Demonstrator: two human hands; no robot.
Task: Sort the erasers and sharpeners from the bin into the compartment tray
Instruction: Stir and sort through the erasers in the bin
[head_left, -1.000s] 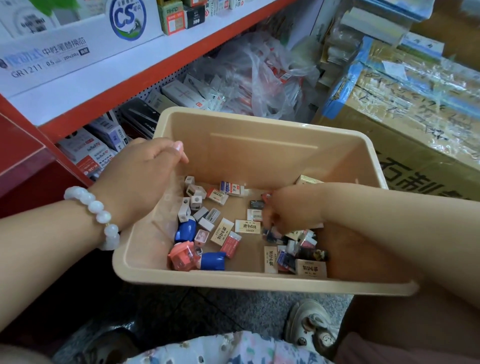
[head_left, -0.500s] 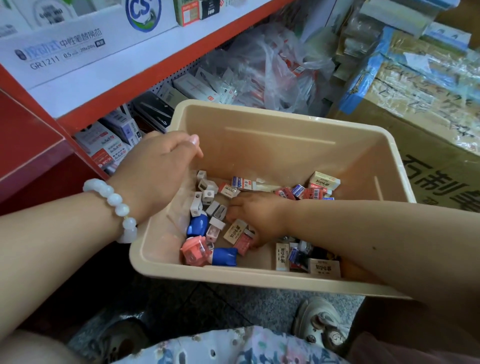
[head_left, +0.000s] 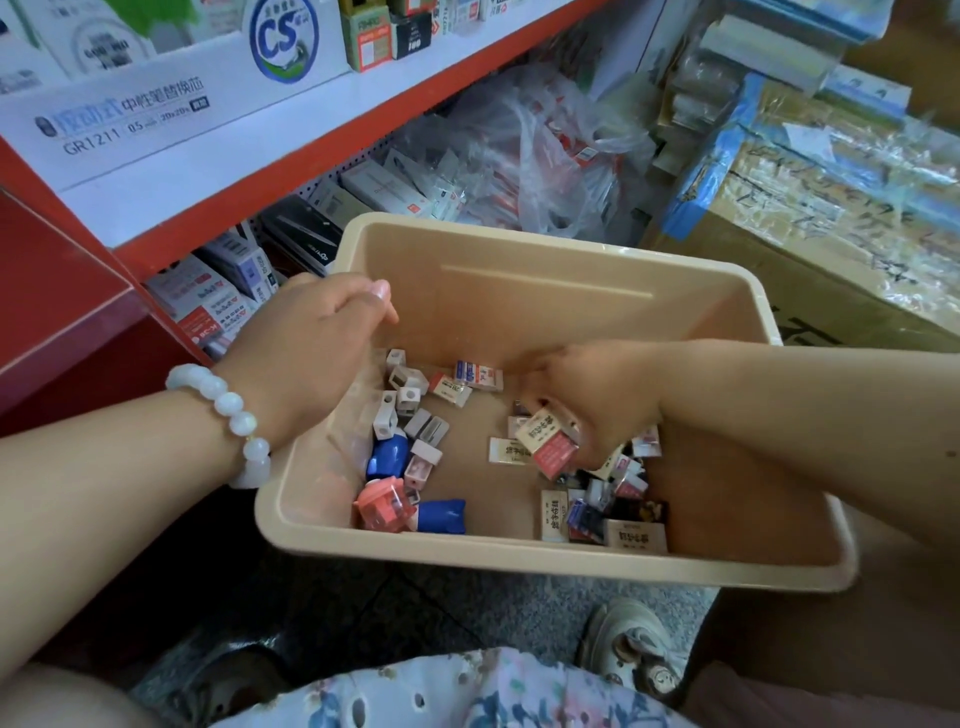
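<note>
A beige plastic bin sits in front of me, holding a scatter of erasers and sharpeners. My left hand grips the bin's left rim, a white bead bracelet on its wrist. My right hand is inside the bin and pinches two wrapped erasers, one cream, one red, lifted a little off the bottom. Small white and grey sharpeners lie at the left, with blue sharpeners and a pink one nearer me. More erasers are piled at the right. No compartment tray is in view.
A red and white shelf with stationery boxes stands at the left and behind the bin. Clear bags of stock lie behind it. A taped cardboard box is at the right. My shoe rests on the grey floor below.
My right hand has closed on two erasers from the middle of the bin and drawn them up and to the right. My left hand has kept its hold on the rim.
</note>
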